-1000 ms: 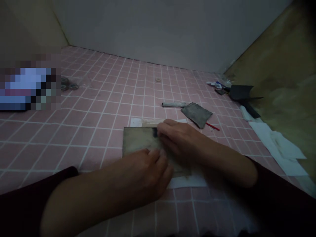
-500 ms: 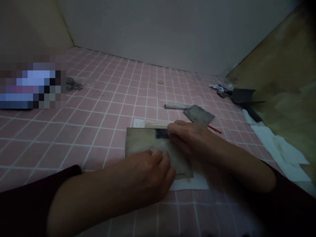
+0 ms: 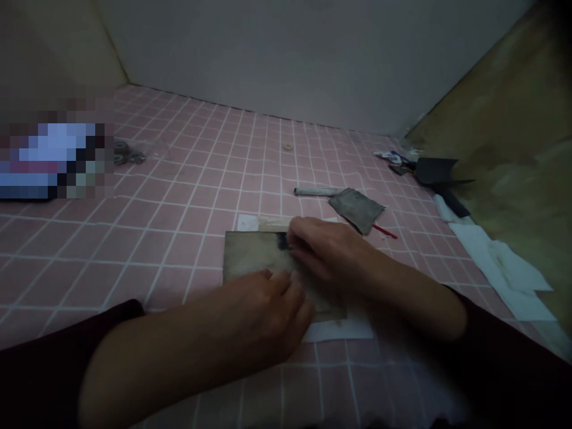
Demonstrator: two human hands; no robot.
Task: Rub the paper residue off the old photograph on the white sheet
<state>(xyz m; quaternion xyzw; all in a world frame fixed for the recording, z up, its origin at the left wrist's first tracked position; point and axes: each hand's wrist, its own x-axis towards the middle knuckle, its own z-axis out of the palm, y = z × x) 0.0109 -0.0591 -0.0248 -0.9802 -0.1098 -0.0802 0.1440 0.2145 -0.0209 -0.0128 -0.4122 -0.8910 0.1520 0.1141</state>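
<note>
Head | board (image 3: 250,253) beneath both hands (image 3: 292,280), dark patch (image 3: 282,241) beside right

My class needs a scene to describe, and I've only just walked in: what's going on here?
Someone is bent over a dull beige board that lies on white paper. The left hand is over its near part, and the right hand is at its far side, beside a dark patch. Whether the fingers hold anything small is hidden. Beyond them lie a grey square piece, a pale tube and a red stick.
</note>
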